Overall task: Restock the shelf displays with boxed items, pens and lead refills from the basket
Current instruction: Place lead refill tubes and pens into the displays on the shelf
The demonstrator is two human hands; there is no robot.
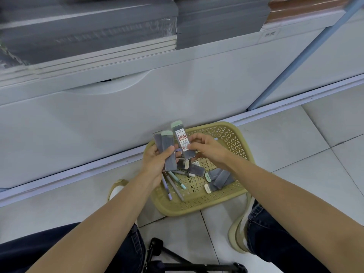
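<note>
A tan perforated basket (228, 134) sits on the floor against the shelf base. In it lie several grey lead refill cases (221, 178) with pale green caps and several pens (174, 182). My left hand (155, 160) grips a small stack of lead refill cases (167, 148), held upright above the basket's left side. My right hand (208, 148) pinches one more refill case (182, 141), its white and red label facing me, right beside the stack.
A white drawer front (98, 115) with a curved handle recess fills the shelf base. Stacks of grey notebooks (88, 32) lie on the shelf above. A blue upright (307, 50) runs at the right. A black tripod (187, 261) lies between my knees.
</note>
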